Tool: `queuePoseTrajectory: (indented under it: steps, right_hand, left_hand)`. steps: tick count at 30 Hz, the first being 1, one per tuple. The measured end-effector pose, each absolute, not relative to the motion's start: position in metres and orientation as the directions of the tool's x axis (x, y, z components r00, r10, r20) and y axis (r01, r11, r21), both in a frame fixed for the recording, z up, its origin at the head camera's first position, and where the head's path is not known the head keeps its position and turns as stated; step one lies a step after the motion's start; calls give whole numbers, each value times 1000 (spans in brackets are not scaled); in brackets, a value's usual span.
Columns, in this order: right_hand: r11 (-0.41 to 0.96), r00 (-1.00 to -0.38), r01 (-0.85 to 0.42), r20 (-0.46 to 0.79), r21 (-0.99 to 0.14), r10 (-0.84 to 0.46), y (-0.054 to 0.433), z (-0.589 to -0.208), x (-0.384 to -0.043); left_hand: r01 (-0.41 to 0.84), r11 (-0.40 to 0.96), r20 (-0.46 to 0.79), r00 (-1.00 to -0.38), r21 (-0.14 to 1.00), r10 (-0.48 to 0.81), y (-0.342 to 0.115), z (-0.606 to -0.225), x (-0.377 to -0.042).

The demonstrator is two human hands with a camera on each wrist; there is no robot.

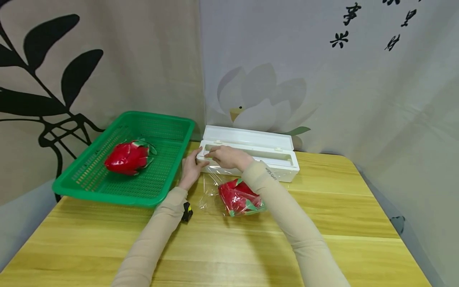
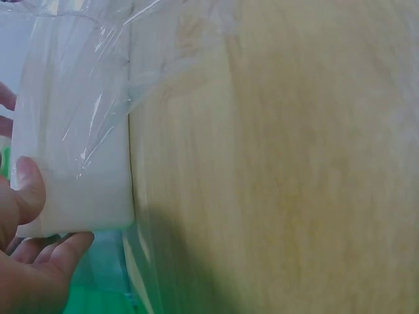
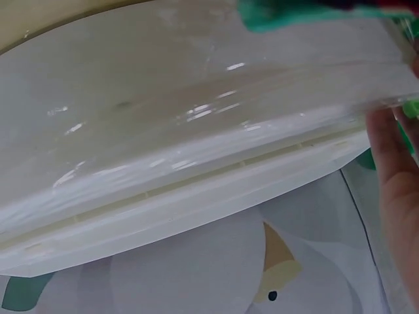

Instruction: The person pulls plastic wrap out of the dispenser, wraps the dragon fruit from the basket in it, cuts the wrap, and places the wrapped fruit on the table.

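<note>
only the head view frames the whole white box (image 1: 282,173).

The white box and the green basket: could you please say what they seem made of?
White box: probably rigid plastic, smooth with a soft sheen, judging by its even, rounded corners. Green basket: likely moulded plastic, slightly glossy, judging by its regular perforations and smooth rim.

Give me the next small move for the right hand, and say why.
Probably slide the right hand rightward along the white box to cut the clear film: the film seems to run from the box to the film-covered red fruit, the left hand grips the box's left end, and the right hand sits near that end.
</note>
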State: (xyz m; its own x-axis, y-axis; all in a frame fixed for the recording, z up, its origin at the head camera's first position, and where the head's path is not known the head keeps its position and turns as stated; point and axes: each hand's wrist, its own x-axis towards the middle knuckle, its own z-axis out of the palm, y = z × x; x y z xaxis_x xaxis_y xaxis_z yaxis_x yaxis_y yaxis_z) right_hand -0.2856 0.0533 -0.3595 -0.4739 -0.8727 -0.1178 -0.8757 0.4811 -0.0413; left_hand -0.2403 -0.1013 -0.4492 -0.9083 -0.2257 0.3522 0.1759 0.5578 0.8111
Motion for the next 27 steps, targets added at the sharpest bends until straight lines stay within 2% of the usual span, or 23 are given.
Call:
queuePoseTrajectory:
  steps: [8,17,27]
  right_hand:
    - [483,-476,-874,-110,-50,-873,53,-359,-284]
    - [462,-457,-883,-78,-80,-886,53,-358,-286]
    - [436,-439,-896,12,-80,-899,51,-359,-289]
  left_hand:
    - [102,566,275,-934,818,-229,-98,-439,-236]
    - [115,561,284,-932,820,-224,-96,-438,-235]
    - [101,571,275,-934,814,-227,-97,-438,-235]
